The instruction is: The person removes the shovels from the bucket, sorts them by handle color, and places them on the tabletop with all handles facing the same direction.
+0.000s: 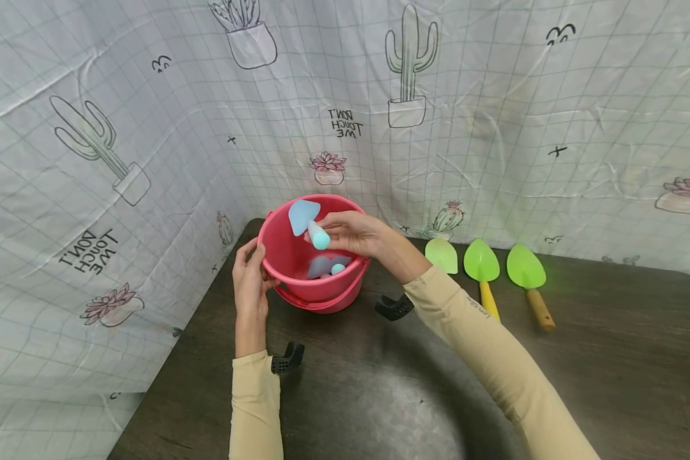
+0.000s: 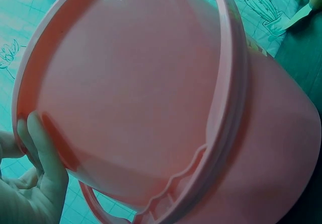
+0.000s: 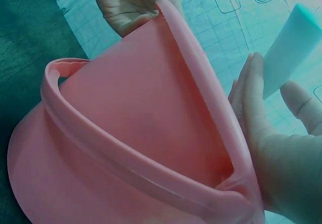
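A pink bucket (image 1: 282, 249) stands on the dark table, its handle folded down at the front. My left hand (image 1: 248, 281) grips the left side of its rim, with fingertips over the edge in the left wrist view. Above the bucket's mouth, my right hand (image 1: 353, 233) holds a small blue shovel (image 1: 303, 215) by its pale handle, whose rounded teal end (image 3: 297, 43) shows in the right wrist view. The blade points up and away from me. Inside the bucket lies another blue tool (image 1: 320, 266) with a teal handle end; part of it is hidden.
To the right lie a green shovel with a yellow handle (image 1: 487, 300), a green shovel with a wooden handle (image 1: 540, 310), and a pale green blade (image 1: 441, 255) partly behind my right arm. A cactus-print curtain (image 1: 483, 128) hangs behind and left of the table (image 1: 345, 396).
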The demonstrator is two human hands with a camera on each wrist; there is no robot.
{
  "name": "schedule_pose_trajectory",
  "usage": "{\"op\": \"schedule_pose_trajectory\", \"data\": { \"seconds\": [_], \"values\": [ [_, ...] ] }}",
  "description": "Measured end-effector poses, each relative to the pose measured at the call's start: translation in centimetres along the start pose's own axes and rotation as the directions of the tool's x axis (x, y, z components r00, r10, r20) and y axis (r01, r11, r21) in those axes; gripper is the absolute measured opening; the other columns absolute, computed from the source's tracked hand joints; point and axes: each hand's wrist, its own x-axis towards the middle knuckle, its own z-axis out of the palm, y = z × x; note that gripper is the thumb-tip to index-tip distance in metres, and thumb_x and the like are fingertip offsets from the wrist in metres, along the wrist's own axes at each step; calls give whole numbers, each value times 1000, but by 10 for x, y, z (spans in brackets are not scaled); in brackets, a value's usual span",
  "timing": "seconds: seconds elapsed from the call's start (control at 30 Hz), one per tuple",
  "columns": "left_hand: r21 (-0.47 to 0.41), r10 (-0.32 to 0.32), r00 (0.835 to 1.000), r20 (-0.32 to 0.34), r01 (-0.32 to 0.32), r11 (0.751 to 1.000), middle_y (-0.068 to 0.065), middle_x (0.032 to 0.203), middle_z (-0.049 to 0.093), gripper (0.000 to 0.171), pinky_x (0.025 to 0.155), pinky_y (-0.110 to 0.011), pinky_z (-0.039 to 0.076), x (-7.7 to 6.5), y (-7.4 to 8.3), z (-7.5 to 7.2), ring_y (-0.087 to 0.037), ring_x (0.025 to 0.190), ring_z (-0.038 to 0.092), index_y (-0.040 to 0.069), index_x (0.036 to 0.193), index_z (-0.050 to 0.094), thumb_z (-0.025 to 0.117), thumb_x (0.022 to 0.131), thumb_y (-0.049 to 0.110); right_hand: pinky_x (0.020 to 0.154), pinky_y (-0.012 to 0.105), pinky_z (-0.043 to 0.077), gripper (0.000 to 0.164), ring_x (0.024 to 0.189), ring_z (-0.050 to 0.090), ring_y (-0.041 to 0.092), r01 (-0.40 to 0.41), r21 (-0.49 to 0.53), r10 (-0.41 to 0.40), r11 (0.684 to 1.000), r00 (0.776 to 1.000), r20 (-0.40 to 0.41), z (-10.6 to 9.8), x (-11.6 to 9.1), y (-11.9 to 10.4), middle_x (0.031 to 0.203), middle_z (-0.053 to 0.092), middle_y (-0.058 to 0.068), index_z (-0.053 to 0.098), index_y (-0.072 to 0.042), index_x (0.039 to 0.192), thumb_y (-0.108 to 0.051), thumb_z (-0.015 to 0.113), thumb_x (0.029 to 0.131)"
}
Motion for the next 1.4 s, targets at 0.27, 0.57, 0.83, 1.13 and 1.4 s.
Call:
{"op": "schedule_pose_trajectory", "data": {
  "seconds": [0.27,0.57,0.83,1.13,1.4],
  "values": [
    [10,3,1000,-9,-3,1000,-16,102,68,43,53,-20,53,0,-1,1,-9,60,66,7,145,51,57,108,26,81,38,61,46,120,59,33,19,22,-20,1000,999,42,0,-5,-2,134,51,20,36,4,149,-6,49,106],
    [19,9,1000,-11,-9,1000,-17,101,68,43,53,-19,53,0,-1,1,-8,59,65,7,146,51,57,108,25,99,39,52,56,109,62,31,72,19,-73,997,994,79,-3,-7,-1,153,39,20,32,2,157,-6,48,105],
    [13,7,1000,-7,-7,1000,-14,96,68,42,52,-19,52,0,0,1,-7,57,62,7,146,51,57,108,25,97,34,55,58,118,54,29,103,56,-109,993,989,105,-6,-10,-2,145,41,17,29,2,160,-3,45,104],
    [3,2,1000,0,-2,1000,-5,85,66,42,51,-19,51,0,-1,1,-6,55,60,7,146,51,56,108,25,84,30,57,60,99,61,26,97,125,-115,987,983,144,-10,-12,-3,144,40,18,22,-2,161,-5,40,104],
    [0,-1,1000,-3,1,1000,0,79,65,41,49,-18,50,0,-1,2,-5,53,58,7,146,51,56,109,25,71,30,57,57,83,61,23,101,140,-120,985,983,139,-13,-13,-4,114,54,17,22,-4,157,-5,38,102]
  ]
}}
